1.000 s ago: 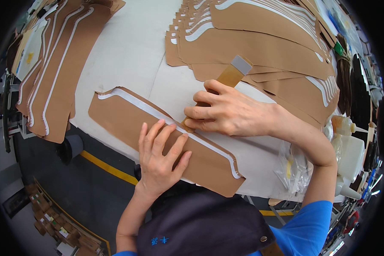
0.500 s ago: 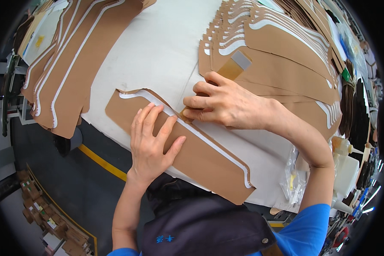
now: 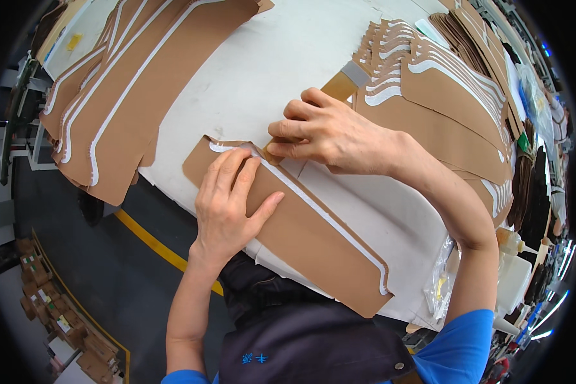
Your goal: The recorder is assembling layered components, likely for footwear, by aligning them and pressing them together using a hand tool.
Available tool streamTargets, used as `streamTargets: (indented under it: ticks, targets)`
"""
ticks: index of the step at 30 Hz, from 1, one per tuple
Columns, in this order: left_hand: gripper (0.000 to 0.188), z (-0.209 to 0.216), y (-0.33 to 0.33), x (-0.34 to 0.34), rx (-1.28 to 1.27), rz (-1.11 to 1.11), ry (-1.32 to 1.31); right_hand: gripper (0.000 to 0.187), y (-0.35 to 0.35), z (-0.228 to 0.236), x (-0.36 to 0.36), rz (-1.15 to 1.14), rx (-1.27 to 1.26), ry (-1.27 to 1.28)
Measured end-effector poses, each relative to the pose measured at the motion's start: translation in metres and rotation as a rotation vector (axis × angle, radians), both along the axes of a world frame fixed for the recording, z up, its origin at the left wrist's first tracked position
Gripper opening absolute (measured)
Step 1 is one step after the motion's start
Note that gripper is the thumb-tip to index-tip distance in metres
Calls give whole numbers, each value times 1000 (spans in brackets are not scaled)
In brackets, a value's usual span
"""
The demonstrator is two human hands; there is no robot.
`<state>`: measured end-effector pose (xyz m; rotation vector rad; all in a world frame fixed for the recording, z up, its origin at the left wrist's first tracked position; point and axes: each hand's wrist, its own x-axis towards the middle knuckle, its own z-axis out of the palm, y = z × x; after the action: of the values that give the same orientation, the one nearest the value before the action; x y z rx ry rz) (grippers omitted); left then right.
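Observation:
A brown flat panel, like leather or coated sheet (image 3: 313, 249), lies slantwise on the white work surface, with a white strip (image 3: 329, 214) along its far edge. My left hand (image 3: 227, 205) rests open on the panel's upper-left part, fingertips at the strip. Just right of them, my right hand (image 3: 339, 137) is closed around a flat yellowish-brown bar with a grey end (image 3: 340, 84). The bar's lower tip meets the panel's far edge, where a narrow border stands slightly raised. My right fingers hide the bar's middle.
Similar brown panels with white strips lie overlapped at the upper left (image 3: 131, 121) and in a fanned stack (image 3: 438, 121) at the right. A clear plastic bag (image 3: 440, 281) and a white bottle (image 3: 513, 281) stand near my right elbow. A yellow floor line (image 3: 150, 237) runs below the table.
Both hands have shifted along the strip toward the panel's upper-left end, the bar moving with my right hand. The whole view has also shifted slightly.

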<state>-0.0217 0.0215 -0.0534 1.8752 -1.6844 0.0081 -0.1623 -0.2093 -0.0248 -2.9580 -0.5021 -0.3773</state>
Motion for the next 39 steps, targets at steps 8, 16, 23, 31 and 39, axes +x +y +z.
streamTargets:
  ticks: [8, 16, 23, 31, 39]
  targets:
    - [56, 5, 5, -6, -7, -14, 46, 38, 0, 1, 6, 40, 45, 8]
    - [58, 5, 34, -35, 63, -39, -20, 29, 31, 4, -29, -8, 33, -19]
    - [56, 3, 39, -33, 101, -39, -7, 28, 26, 6, -20, 21, 47, 16]
    - [60, -3, 43, -32, 109, -40, -2, 31, 21, 10, -12, 76, 60, 34]
    - [57, -4, 43, -32, 89, -35, 6, 32, 18, 8, -6, 88, 80, 32]
